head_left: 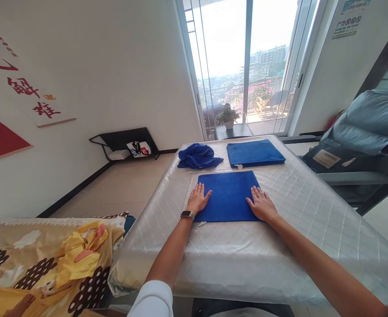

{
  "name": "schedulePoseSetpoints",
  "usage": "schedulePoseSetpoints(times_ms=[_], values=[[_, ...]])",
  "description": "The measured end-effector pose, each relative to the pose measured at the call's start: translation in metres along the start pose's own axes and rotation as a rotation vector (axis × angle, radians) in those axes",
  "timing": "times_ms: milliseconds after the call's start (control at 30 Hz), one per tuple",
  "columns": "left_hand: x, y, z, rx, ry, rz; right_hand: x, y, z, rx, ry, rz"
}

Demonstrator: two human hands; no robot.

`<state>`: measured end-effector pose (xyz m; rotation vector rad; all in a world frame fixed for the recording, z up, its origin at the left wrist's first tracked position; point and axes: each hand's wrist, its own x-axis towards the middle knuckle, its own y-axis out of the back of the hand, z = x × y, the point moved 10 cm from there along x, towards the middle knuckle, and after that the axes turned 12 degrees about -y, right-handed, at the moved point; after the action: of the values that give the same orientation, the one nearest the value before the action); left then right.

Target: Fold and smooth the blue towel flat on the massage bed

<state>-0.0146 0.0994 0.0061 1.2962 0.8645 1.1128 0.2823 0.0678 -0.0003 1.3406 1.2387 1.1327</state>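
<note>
Folded blue cloth lies flat on the silvery quilted cover, in front of the person, between both hands. Shape is a neat rectangle; long axis looks to run left-right, across the person's view, short sides pointing away toward the glass door. Near edge faces the person, roughly square-on; small white tag pokes out at its left end. Left hand is palm down over the left edge, fingers straight and pointing away, thumb spread inward onto the cloth, gripping nothing. Right hand is palm down at the right edge, fingers extended, angled forward and left, thumb out toward the middle, also no grip. Dark watch on left wrist. Beyond the cloth, apart from it: crumpled blue cloth behind left, bunched, no clear axis; second folded blue cloth behind right, also longer side to side, slightly skewed, pale tag at its near left corner.
</note>
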Motion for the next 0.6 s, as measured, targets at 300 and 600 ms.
schedulePoseSetpoints(times_ms=[300, 600], values=[[0.015, 0.017, 0.160, -0.006, -0.389, 0.101, -0.003, 0.002, 0.001, 0.029, -0.002, 0.014], [0.032, -0.014, 0.222, -0.103, -0.417, 0.034, -0.010, 0.008, 0.001, 0.030, 0.013, 0.027]])
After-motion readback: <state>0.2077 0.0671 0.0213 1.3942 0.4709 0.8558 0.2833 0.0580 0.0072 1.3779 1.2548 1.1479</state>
